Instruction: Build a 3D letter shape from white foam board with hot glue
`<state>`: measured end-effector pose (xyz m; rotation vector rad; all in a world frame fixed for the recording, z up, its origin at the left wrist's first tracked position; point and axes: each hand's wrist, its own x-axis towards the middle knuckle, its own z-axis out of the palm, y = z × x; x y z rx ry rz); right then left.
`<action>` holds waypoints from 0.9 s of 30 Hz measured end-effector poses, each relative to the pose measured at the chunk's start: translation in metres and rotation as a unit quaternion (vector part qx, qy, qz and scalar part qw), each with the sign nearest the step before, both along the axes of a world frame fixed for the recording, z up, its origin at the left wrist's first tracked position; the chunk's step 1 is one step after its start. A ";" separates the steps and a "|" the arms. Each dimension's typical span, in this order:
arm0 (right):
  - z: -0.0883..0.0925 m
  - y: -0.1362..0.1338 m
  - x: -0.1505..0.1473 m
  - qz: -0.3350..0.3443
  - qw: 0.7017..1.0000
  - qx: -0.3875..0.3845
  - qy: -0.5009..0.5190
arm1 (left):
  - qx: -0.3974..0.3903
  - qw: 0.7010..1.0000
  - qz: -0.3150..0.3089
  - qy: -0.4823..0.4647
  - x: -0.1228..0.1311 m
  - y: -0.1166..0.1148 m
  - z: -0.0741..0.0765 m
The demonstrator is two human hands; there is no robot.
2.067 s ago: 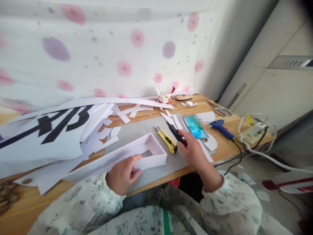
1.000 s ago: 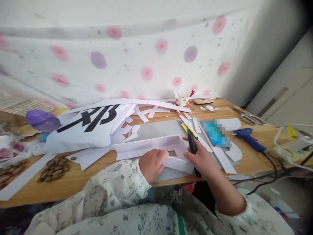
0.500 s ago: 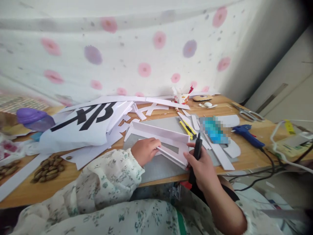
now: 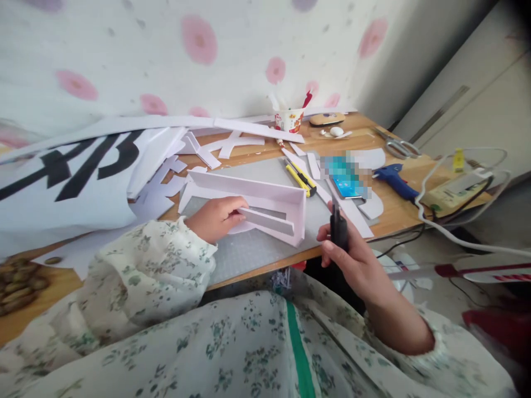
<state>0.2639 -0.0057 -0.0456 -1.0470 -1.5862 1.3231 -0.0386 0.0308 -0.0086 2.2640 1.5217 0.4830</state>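
My left hand (image 4: 218, 216) pinches one end of a narrow white foam-board strip (image 4: 271, 222), which slants along the near side of a white foam-board frame (image 4: 249, 188) with upright walls. The strip's free right end stands a little apart from the short right wall. Beneath the frame lies a grey cutting mat (image 4: 232, 260). In my right hand (image 4: 360, 260), beside the frame and past the table's front edge, is a black-handled tool (image 4: 339, 229) with a thin metal tip pointing up; its exact kind is unclear. Some fingers of that hand are hidden behind it.
A yellow utility knife (image 4: 301, 178) lies on the mat behind the frame. To the right are a phone (image 4: 344, 179), a blue glue gun (image 4: 392, 178), scissors (image 4: 396, 145) and a power strip (image 4: 456, 188) with cables. White offcuts (image 4: 238, 142) and a paper cup (image 4: 289, 120) stand behind.
The view has tilted down and to the right. My right hand has drawn away from the frame's right end with the tool. The strip now sits angled away from the right wall.
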 end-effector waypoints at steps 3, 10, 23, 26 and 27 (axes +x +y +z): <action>0.008 -0.009 0.010 0.052 0.991 0.042 -0.113 | 0.005 1.000 0.000 -0.004 -0.001 -0.001 -0.004; 0.025 -0.024 0.047 0.080 0.924 0.146 -0.344 | 0.006 0.999 0.006 0.046 -0.008 0.001 -0.007; 0.044 -0.001 0.018 0.030 0.715 0.330 -0.615 | 0.043 0.998 -0.008 0.049 -0.008 0.004 -0.016; 0.042 -0.001 0.016 0.023 0.702 0.342 -0.624 | 0.045 0.998 -0.009 0.046 -0.008 0.004 -0.018; 0.041 -0.001 0.016 0.022 0.698 0.344 -0.628 | 0.043 0.998 -0.008 0.046 -0.008 0.004 -0.018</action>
